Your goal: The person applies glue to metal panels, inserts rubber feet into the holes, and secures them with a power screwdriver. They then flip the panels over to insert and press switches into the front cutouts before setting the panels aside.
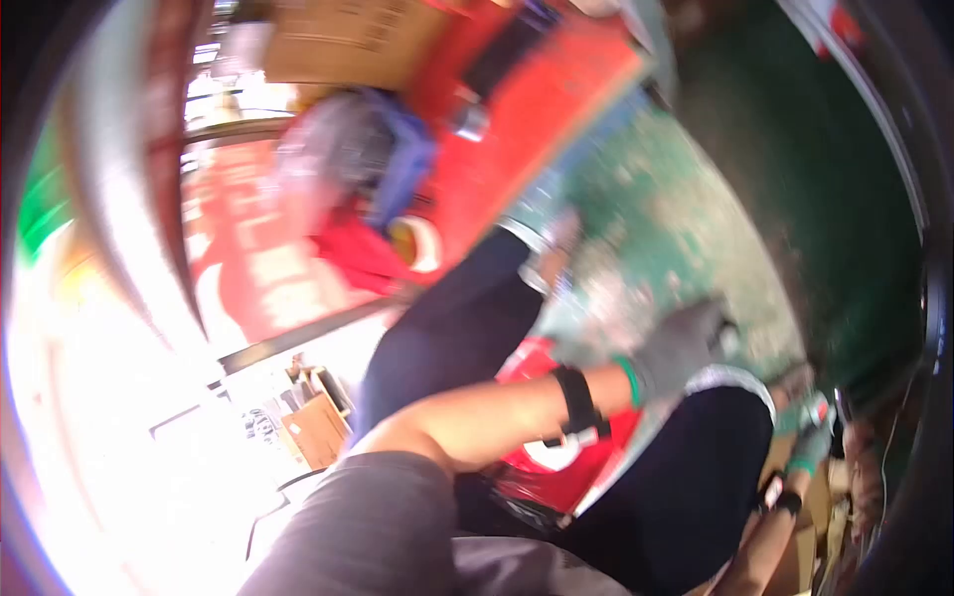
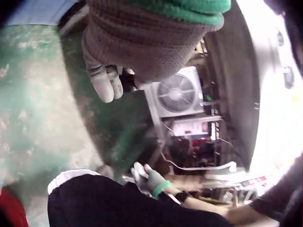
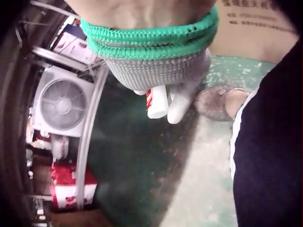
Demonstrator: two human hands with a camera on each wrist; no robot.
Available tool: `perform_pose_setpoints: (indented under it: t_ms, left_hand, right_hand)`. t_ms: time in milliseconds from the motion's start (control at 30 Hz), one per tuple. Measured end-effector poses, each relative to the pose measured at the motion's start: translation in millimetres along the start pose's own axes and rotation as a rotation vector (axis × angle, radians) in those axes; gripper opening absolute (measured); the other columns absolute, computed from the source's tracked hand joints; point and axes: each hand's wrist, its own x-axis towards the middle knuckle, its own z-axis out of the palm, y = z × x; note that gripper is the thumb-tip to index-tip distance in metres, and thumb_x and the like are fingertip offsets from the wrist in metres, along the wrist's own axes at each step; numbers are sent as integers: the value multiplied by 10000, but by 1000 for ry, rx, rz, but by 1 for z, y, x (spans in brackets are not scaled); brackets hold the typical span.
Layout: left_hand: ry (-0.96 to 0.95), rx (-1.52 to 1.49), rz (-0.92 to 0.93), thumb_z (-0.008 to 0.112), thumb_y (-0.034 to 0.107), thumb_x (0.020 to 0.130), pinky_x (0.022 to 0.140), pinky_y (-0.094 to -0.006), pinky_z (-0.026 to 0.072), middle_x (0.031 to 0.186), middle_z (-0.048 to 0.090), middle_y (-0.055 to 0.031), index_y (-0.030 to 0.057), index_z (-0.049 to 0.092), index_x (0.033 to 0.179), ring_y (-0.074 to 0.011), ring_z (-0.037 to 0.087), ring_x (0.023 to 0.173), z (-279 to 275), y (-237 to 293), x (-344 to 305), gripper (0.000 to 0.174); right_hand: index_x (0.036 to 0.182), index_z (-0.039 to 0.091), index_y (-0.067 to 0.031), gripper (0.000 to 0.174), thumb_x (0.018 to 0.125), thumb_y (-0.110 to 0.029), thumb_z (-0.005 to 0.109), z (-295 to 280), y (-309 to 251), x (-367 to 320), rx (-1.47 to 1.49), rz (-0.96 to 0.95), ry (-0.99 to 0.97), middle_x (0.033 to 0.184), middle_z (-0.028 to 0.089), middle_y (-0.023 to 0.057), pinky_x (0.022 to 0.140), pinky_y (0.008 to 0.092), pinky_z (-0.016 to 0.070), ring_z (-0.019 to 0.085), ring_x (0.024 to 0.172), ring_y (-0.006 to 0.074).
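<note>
My left hand [image 1: 681,348], in a grey glove with a green cuff, is held over the green floor between my knees. Its fingers curl round a small dark object [image 2: 127,80], mostly hidden by the glove; I cannot tell its kind. Out beyond my other knee, my right hand [image 1: 813,437] wears a matching glove. In the right wrist view, the right fingers grip a small white cylinder with red marking [image 3: 158,101], its end sticking out beside a white-coated fingertip [image 3: 177,111].
A red plastic bag or sheet [image 1: 596,462] lies under my left forearm. Cardboard boxes [image 3: 255,33] stand by my right side. A white box fan [image 2: 176,92] is beyond the dark green floor. The red surface [image 1: 537,109] holds a large carton [image 1: 348,45] and bags.
</note>
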Motion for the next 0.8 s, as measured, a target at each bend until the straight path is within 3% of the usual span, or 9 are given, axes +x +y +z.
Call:
perform_pose_setpoints:
  t_ms: [33, 67, 167, 200, 300, 367, 533, 733, 800]
  left_hand:
    - [16, 40, 111, 576, 237, 939, 814, -442, 498, 993, 581, -188, 29, 555, 1086, -371, 603, 924, -14, 30, -28, 255]
    - [21, 53, 159, 574, 224, 943, 801, -435, 501, 992, 574, -183, 38, 555, 1107, -362, 603, 916, -39, 67, -57, 248]
    - [25, 79, 364, 597, 209, 942, 793, -411, 510, 1043, 581, -151, 72, 549, 1222, -321, 615, 933, -101, 148, -140, 316]
    - [81, 119, 497, 619, 195, 927, 795, -406, 515, 1086, 590, -146, 78, 552, 1248, -318, 623, 943, -126, 172, -164, 348]
    - [322, 337, 771, 699, 148, 860, 794, -396, 528, 1139, 629, -147, 80, 589, 1248, -317, 646, 960, -204, 214, -252, 409]
    - [648, 654, 810, 718, 90, 817, 776, -389, 530, 1034, 659, -132, 65, 624, 1176, -298, 654, 910, -258, 238, -300, 372]
    - [1289, 709, 566, 707, 53, 824, 843, -327, 520, 1033, 675, -92, 44, 598, 1179, -215, 656, 947, -394, 229, -345, 372]
    - [1344, 765, 420, 718, 156, 828, 843, -368, 516, 1067, 692, -118, 120, 602, 1204, -286, 660, 965, -496, 196, -357, 394]
    - [1259, 723, 301, 723, 205, 801, 832, -428, 494, 1004, 695, -77, 222, 614, 1191, -308, 629, 985, -521, 183, -342, 406]
  right_hand:
    - [1137, 636, -65, 315, 1009, -332, 531, 29, -121, -52, 817, 211, -82, 911, 688, 23, 662, 251, 526, 642, 760, 125]
    - [1023, 665, -69, 336, 983, -389, 572, 32, -164, -72, 757, 132, -42, 869, 663, 8, 664, 245, 525, 618, 734, 92]
    - [1112, 617, -93, 373, 935, -421, 641, 21, -244, -88, 667, 58, 123, 973, 664, 24, 698, 285, 549, 639, 847, 127]
    - [1124, 597, -114, 365, 937, -424, 635, 10, -247, -72, 687, 0, 1, 1024, 656, 26, 704, 299, 554, 643, 878, 137]
    - [1125, 589, -124, 369, 961, -454, 578, 43, -377, -157, 726, -167, 46, 1018, 637, 20, 677, 280, 543, 646, 854, 136]
    - [1287, 465, -137, 432, 984, -438, 530, 50, -435, -219, 739, -252, -20, 1063, 620, 77, 658, 306, 564, 663, 841, 200]
    - [1355, 411, -73, 439, 983, -277, 522, 46, -526, -390, 587, -579, -125, 988, 587, 71, 555, 241, 527, 635, 724, 139]
    - [1370, 429, 2, 588, 814, -65, 608, 19, -532, -531, 415, -741, -105, 1054, 544, 71, 661, 237, 521, 575, 848, 130]
    - [1343, 446, 6, 559, 811, -59, 605, 5, -524, -555, 372, -765, -95, 1034, 549, 71, 666, 237, 517, 574, 840, 125]
